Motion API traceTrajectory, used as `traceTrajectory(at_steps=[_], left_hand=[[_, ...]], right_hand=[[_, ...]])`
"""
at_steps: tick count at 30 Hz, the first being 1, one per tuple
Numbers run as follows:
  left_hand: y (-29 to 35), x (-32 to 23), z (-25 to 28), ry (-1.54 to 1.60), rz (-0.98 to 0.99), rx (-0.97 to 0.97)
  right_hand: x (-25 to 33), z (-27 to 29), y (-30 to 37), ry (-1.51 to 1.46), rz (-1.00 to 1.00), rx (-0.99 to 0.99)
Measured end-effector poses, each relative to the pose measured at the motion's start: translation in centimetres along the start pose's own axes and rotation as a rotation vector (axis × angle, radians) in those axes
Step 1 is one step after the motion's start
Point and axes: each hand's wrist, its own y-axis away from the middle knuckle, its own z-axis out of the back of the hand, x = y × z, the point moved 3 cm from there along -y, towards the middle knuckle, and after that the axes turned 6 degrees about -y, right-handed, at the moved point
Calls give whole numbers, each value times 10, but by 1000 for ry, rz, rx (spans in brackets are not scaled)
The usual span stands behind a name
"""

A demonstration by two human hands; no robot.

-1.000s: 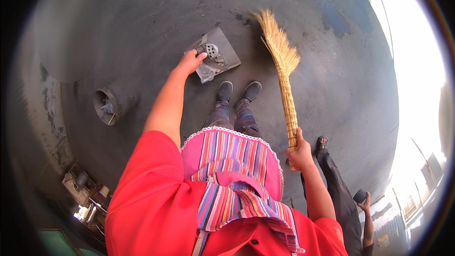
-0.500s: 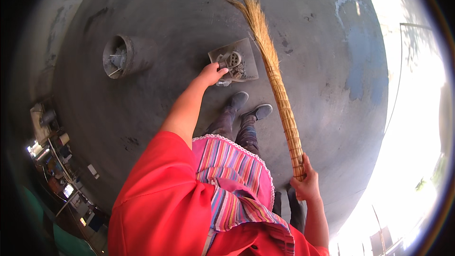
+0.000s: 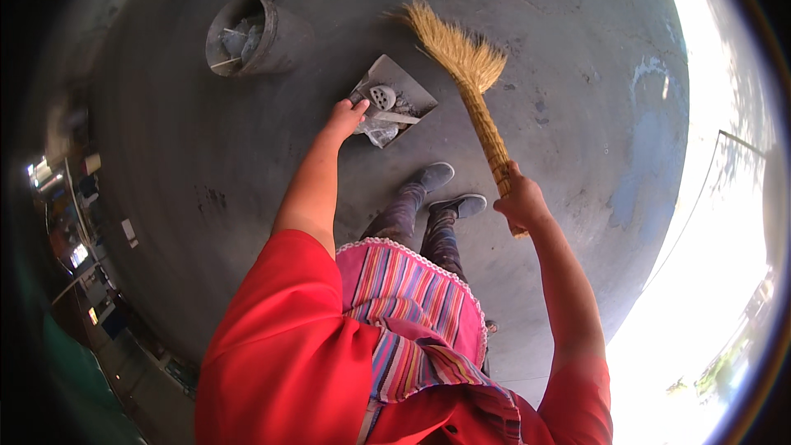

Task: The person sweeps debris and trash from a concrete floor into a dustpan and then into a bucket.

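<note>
My left hand (image 3: 347,118) is closed on the handle of a grey dustpan (image 3: 409,87). Debris lies in the pan: a pale round piece with holes (image 3: 381,97), a light flat strip (image 3: 396,117), a crumpled clear plastic scrap (image 3: 378,131) and dark grit. My right hand (image 3: 524,200) grips a straw broom (image 3: 484,119) near the butt of its bound handle. The broom's bristles fan out ahead, to the right of the dustpan and apart from it.
A grey bucket (image 3: 284,39) with rubbish inside lies tipped or leans at the far left. My shoes (image 3: 459,204) stand just nearer than the dustpan. Cluttered equipment (image 3: 82,198) lines the left edge. Bright light falls along the right edge of the grey concrete floor (image 3: 577,222).
My right hand has moved forward with the broom, and its bristles now spread wider. The dustpan has turned and shifted slightly left. The bucket appears farther up in view.
</note>
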Motion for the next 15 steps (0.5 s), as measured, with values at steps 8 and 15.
traceTrajectory(at_steps=[8,15], left_hand=[[35,29,11,174,58,-47],[153,7,120,630,-91,-256]], right_hand=[[-8,-10,142,-429,-82,141],[29,29,244,-594,-228,50]])
